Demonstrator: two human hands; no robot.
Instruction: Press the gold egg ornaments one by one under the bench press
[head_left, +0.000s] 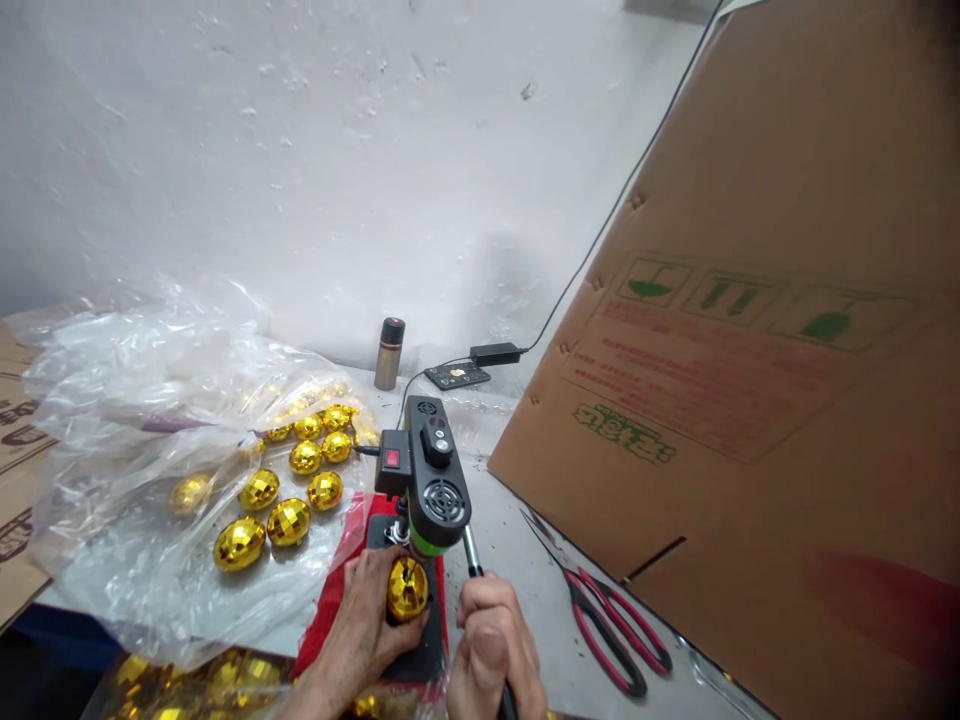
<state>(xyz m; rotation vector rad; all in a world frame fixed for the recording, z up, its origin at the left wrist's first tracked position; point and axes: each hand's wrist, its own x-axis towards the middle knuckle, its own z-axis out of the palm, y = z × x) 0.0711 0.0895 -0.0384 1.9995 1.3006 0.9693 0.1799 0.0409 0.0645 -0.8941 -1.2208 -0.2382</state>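
Beneath the head of a small black drill press [431,460], my left hand [367,610] has its fingers and thumb around a gold mirrored ball [408,588]. The ball rests on the machine's black base, and a small dark spot shows on its top. My right hand [495,645] is wrapped round the black grip of the metal lever [471,548] on the machine's right side. Red cloth [322,625] lies under the base. More gold balls [289,522] sit on and inside clear plastic at the left.
Red-handled scissors [611,625] lie right of my right hand, beside a large cardboard box [720,400]. Near the wall stand a dark-topped bottle [388,354], a power adapter [495,354] and a flat black device [457,376]. Gold balls [247,685] fill a bag at the front edge.
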